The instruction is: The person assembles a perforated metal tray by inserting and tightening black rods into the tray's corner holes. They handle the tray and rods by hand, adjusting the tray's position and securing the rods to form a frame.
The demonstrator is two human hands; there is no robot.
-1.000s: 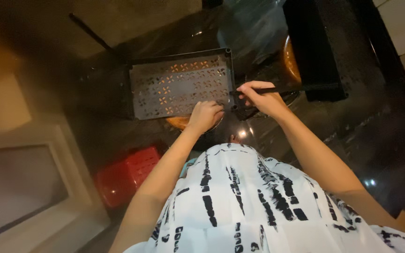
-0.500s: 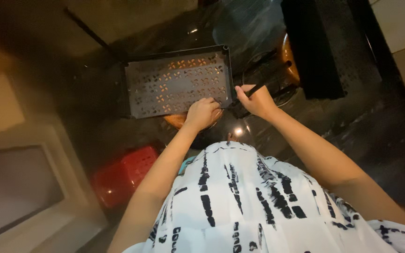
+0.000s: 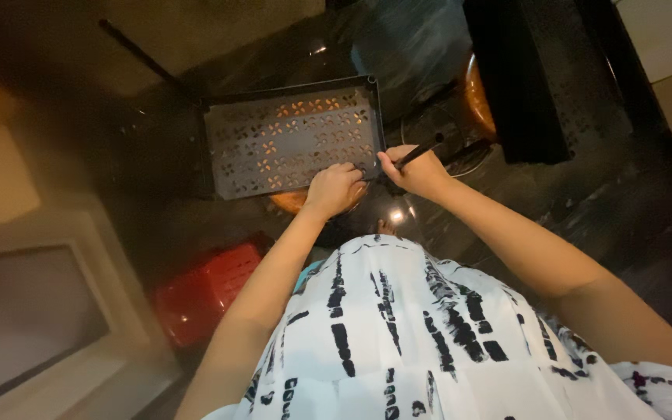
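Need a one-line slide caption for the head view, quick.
Left hand steadies a perforated black shelf panel while right hand grips a thin black rod at its corner.

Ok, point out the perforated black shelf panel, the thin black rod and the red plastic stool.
perforated black shelf panel (image 3: 289, 144), head view, middle of its patterned surface.
thin black rod (image 3: 421, 152), head view, shaft just beyond the right hand.
red plastic stool (image 3: 208, 292), head view, its top.
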